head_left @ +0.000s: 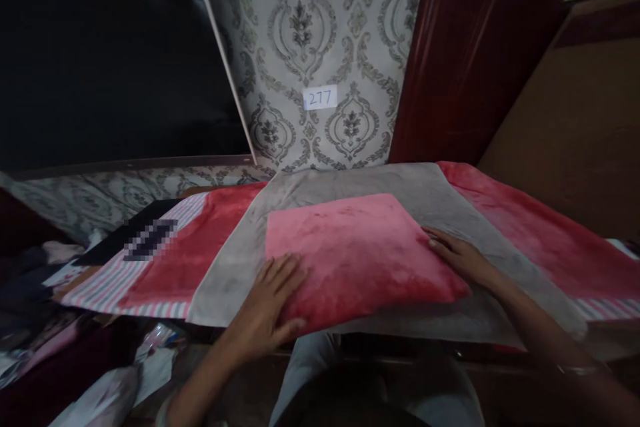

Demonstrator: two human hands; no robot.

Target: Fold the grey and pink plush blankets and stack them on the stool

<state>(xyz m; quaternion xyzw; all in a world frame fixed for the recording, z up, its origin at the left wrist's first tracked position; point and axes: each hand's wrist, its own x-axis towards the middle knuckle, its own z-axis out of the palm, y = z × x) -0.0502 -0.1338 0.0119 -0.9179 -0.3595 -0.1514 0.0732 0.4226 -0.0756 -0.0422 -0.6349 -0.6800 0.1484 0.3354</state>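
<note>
A folded pink-red plush cloth (350, 247) lies in front of me, paler at the far side and deeper red along the near edge. Beneath it spreads a grey cloth (235, 267). My left hand (273, 303) rests on the folded cloth's near left corner, fingers spread, thumb along the front edge. At the right side, my right hand (457, 253) lies with fingers stretched out against the cloth's edge. Neither hand is closed around the fabric.
Under the grey cloth, a red cloth with striped borders (555, 233) extends to both sides. A dark screen (115, 60) stands behind at left. A label reading 277 (321, 97) is on the patterned wall. Plastic bags (155, 353) and clothes lie low at left.
</note>
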